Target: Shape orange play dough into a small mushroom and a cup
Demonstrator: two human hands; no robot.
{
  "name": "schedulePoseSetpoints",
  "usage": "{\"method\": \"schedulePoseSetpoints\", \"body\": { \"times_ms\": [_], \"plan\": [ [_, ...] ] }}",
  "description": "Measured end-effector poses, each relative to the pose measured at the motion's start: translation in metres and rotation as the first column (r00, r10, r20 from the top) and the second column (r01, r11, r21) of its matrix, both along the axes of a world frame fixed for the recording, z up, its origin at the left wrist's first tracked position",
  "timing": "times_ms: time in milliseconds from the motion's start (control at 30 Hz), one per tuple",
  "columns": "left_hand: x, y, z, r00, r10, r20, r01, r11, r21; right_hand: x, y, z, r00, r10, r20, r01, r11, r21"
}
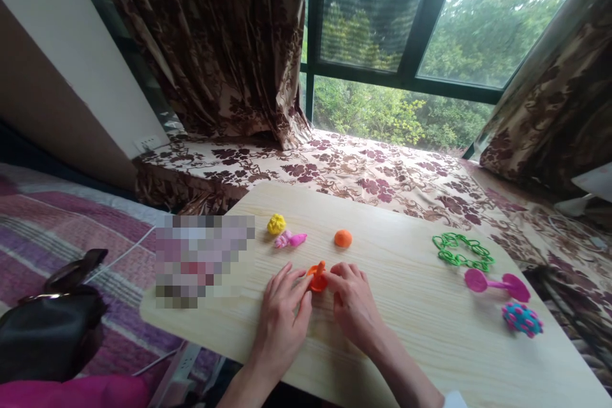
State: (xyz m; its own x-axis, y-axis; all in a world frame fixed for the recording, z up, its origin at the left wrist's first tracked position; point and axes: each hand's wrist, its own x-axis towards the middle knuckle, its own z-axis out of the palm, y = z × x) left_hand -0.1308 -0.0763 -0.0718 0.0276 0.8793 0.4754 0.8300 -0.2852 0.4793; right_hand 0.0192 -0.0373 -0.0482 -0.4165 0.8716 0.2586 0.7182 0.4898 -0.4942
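Observation:
A small orange modelling-clay piece (317, 279) lies on the table between my two hands. It looks like a shallow round form with a short stub standing up from it. My left hand (284, 303) is palm down at its left side, holding the edge with the index fingertip and the thumb close by. From the right, my right hand (351, 296) has its fingers curled, thumb and forefinger pinched at the right edge of the clay. Just beyond the hands sits a smooth orange clay lump (343, 238).
A yellow clay shape (276, 224) and a pink clay figure (290, 240) lie farther back on the table (406, 325). To the right are a green clay chain (452, 260), a magenta dumbbell shape (497, 284) and a blue studded roll (522, 319). A blurred-out patch (201, 258) covers the left side.

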Motion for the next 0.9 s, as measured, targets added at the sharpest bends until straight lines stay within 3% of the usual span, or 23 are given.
{"method": "schedulePoseSetpoints", "body": {
  "times_ms": [167, 400, 600, 900],
  "plan": [
    [-0.006, -0.001, 0.001, 0.992, 0.036, 0.118, -0.037, 0.999, 0.009, 0.003, -0.001, 0.004, 1.0, 0.005, -0.01, -0.005, 1.0, 0.006],
    [-0.013, -0.001, 0.001, 0.992, 0.073, 0.107, -0.078, 0.996, 0.038, 0.002, 0.008, 0.012, 0.998, -0.001, -0.064, 0.003, 1.0, 0.022],
    [-0.01, 0.001, 0.0, 0.998, 0.062, 0.023, -0.062, 0.998, -0.001, -0.011, 0.019, 0.009, 0.997, 0.041, -0.067, -0.041, 0.999, 0.002],
    [-0.012, 0.003, -0.009, 0.996, 0.059, 0.066, -0.063, 0.996, 0.06, -0.013, 0.024, 0.003, 0.999, 0.022, -0.046, -0.023, 1.0, -0.011]
  ]
}}
